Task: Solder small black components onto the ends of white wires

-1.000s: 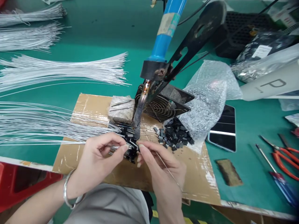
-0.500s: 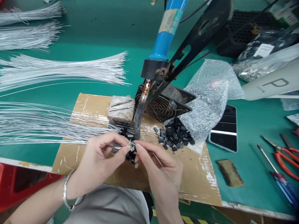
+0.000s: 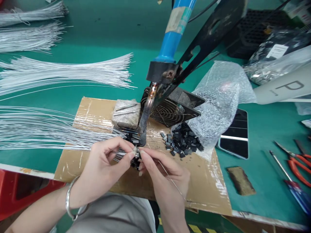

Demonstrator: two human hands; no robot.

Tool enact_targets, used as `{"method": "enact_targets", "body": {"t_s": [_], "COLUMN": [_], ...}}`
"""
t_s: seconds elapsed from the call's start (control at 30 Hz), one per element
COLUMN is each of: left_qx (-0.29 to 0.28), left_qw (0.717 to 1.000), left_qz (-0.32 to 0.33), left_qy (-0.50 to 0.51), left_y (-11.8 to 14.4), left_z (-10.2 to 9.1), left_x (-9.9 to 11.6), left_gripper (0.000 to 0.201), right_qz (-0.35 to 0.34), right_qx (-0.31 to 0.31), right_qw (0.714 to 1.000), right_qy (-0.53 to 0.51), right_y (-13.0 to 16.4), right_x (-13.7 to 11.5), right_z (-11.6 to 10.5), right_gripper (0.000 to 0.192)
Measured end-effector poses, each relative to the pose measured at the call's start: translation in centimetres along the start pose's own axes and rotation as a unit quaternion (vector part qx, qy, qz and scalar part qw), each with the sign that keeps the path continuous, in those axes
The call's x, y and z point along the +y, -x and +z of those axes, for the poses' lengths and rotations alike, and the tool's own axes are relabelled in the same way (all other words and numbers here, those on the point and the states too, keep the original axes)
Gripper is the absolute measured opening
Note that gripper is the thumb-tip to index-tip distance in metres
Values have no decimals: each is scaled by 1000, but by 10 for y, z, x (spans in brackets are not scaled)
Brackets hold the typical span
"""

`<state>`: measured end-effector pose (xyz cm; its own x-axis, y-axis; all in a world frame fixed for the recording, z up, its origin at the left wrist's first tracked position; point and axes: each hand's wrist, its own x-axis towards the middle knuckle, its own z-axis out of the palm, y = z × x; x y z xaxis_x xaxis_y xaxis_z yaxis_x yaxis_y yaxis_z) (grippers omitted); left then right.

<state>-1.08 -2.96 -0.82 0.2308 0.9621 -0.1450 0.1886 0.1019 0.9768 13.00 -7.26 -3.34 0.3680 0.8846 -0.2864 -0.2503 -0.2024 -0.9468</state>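
My left hand is closed, thumb and forefinger pinching a small metallic piece that the fingertips partly hide. Fingertip to fingertip with it, my right hand is closed too. A thin solder-like wire runs across its palm side and out past the wrist. Just above both hands is the bent, dark tip of a soldering iron with a blue handle. White wires come in from the left, their ends at black connector pieces beneath the iron tip.
A pile of small black pieces lies on the cardboard, beside bubble wrap. A fan stands behind the iron. More wire bundles lie left. At right are a phone, a brown sponge, a screwdriver and orange-handled pliers.
Both hands stay almost in place, with only a slight shift of the fingertips around the small metallic piece. The view has moved a little.
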Motion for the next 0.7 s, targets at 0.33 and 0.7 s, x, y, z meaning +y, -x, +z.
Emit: {"method": "enact_targets", "body": {"t_s": [0.33,0.7], "left_qx": [14,27], "left_qw": [1000,997], "left_qz": [-18,-37], "left_qy": [-22,-68], "left_y": [-4,-11], "left_z": [3,2], "left_x": [-3,-3], "left_gripper": [12,11], "right_qz": [-106,-140], "right_qx": [3,15], "right_qw": [987,973], "right_qy": [117,184], "right_y": [3,2], "right_x": [6,3], "right_z": [-5,-19], "right_gripper": [29,30]}}
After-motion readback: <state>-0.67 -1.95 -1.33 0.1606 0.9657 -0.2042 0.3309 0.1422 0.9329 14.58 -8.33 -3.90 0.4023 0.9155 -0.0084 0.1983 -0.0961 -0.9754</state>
